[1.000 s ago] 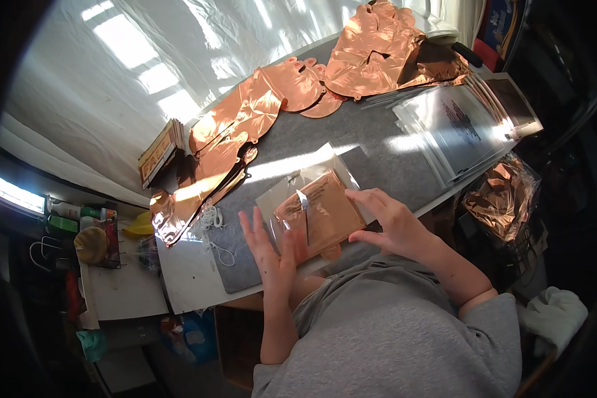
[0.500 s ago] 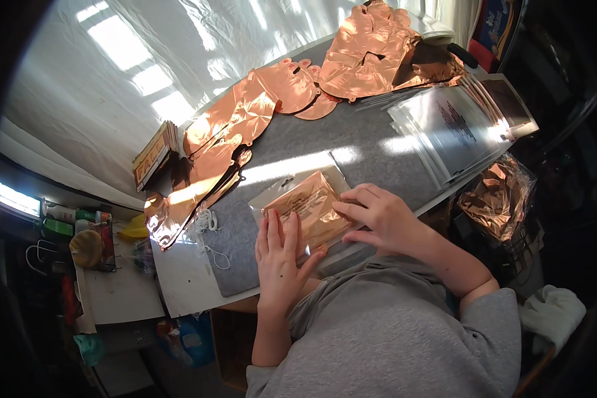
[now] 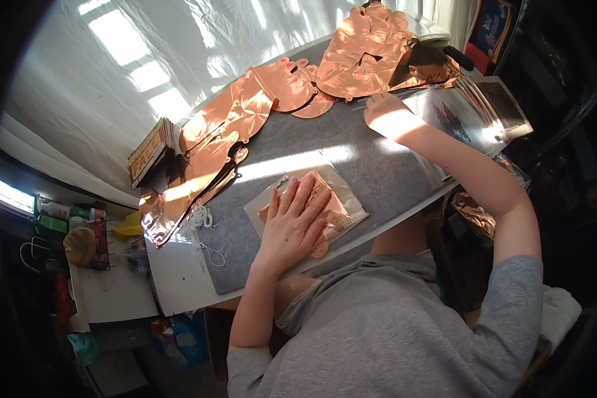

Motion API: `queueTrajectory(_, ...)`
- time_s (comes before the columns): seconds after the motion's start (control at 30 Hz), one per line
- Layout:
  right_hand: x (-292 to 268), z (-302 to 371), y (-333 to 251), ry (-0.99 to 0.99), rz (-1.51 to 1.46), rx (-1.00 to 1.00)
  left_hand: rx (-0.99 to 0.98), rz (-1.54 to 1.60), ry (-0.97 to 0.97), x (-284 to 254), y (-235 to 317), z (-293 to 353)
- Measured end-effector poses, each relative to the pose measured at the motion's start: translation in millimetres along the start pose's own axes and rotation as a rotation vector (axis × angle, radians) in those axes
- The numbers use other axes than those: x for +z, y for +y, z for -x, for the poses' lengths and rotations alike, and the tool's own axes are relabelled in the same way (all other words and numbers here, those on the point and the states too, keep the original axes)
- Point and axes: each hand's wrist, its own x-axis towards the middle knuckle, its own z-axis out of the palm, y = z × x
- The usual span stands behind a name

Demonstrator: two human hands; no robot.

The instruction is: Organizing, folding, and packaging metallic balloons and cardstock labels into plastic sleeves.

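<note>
Near the table's front edge lies a clear plastic bag (image 3: pixel 351 213) with a folded copper-coloured foil balloon (image 3: pixel 336 212) in it. My left hand (image 3: pixel 297 215) presses flat on the folded balloon, fingers stretched out. Farther off, my right hand (image 3: pixel 388 118) reaches to the upper left corner of a fanned stack of clear plastic bags (image 3: pixel 438 116). Its fingers are curled together there; whatever they pinch, if anything, is hidden. Several flat copper foil balloons (image 3: pixel 358 60) lie in a row along the table's far side, just beyond my right hand.
White string (image 3: pixel 202 222) lies tangled on the grey mat (image 3: pixel 245 245) at the left. A stack of printed cards (image 3: pixel 151 154) stands by the white curtain (image 3: pixel 86 86). Left of the table is a shelf (image 3: pixel 119 292) with small containers. A crumpled copper foil bundle (image 3: pixel 474 212) hangs below the right edge.
My right hand has left the bagged balloon and moved up and right to the stack of bags. My left hand has slid onto the middle of the folded balloon.
</note>
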Motion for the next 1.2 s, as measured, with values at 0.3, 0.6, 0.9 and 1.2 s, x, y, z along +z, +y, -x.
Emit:
queueTrajectory(0.3,10,-10,16,-0.029,-0.083,0.144,0.003,-0.038,-0.037,6,-1,-2)
queueTrajectory(0.6,-25,-1,18,0.221,-0.202,0.177,-0.006,-0.019,-0.056,4,-1,-2)
queueTrajectory(0.9,-114,116,-69,0.364,-1.665,0.006,-0.02,0.026,-0.062,2,0,-4)
queueTrajectory(1.2,-102,130,-95,0.711,-1.107,-0.164,-0.029,0.033,-0.067,3,-2,-2)
